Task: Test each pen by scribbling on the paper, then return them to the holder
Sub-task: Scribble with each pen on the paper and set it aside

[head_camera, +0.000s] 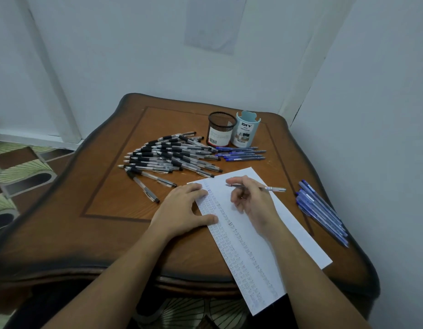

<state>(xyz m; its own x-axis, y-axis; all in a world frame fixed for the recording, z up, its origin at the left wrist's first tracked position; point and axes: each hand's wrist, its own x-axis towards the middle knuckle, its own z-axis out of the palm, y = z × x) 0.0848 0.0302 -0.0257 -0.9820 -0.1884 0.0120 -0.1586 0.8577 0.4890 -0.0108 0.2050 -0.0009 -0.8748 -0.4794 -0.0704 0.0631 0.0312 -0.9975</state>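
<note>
My forearms (115, 269) come in lowest, and beside them the near end of the paper (289, 233) hangs past the edge of the counter (115, 229). The counter is dark wood with a wavy rim. The paper lies slantwise on it, with rows of small scribbles running down its left half and its right half bare.

Left of the paper's far end sprawls a heap of black pens (167, 157). A few blue pens (241, 154) lie just beyond the paper, and a second blue batch (322, 210) lies by the right rim. At the back, touching side by side, stand the mesh holder (220, 129) and the pale blue holder (247, 130). No pen sticks out of either.

My left hand (184, 210) lies flat, fingers spread, pinning the paper's left edge. My right hand (253, 203) pinches one pen (272, 188) near its front, tip pointing left over the paper's far end. Whether the tip touches, I cannot tell.

I judge the pen light, stiff and smooth in the barrel. The rubbery sleeve near the tip is the place to hold for scribbling, mid-barrel for dropping it tip-down into a holder. The thin paper would skate without my flat hand on it.
</note>
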